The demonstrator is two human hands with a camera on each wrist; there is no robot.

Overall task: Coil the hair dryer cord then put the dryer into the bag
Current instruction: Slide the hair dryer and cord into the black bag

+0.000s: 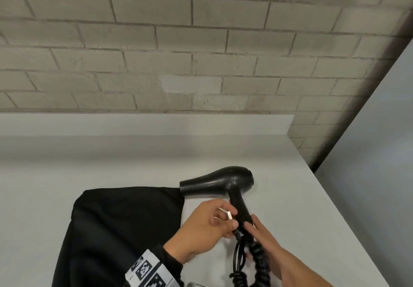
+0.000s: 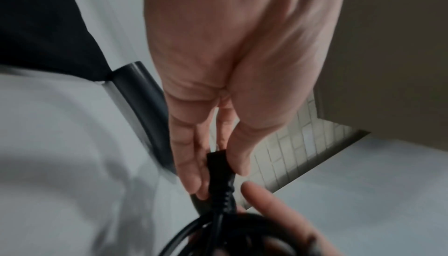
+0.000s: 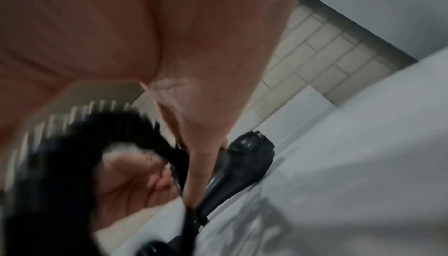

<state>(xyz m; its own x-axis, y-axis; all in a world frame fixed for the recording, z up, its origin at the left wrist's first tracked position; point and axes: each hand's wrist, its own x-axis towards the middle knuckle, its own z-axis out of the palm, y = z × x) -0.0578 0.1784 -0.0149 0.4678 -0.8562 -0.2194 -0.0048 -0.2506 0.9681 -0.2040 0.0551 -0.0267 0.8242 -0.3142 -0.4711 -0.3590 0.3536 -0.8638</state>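
Observation:
A black hair dryer lies on the white table, nozzle to the left and handle toward me. Its nozzle touches the corner of the flat black bag. My left hand pinches the plug between thumb and fingers, just below the handle's end. My right hand lies along the bundled, curly black cord, fingers stretched on top and thumb underneath, fingertips near the handle. The right wrist view is blurred; it shows the dryer and the cord.
A grey brick wall rises behind the table. The table's right edge runs diagonally close to the dryer, with a grey panel beyond it. Bare tabletop lies behind the dryer and left of the bag.

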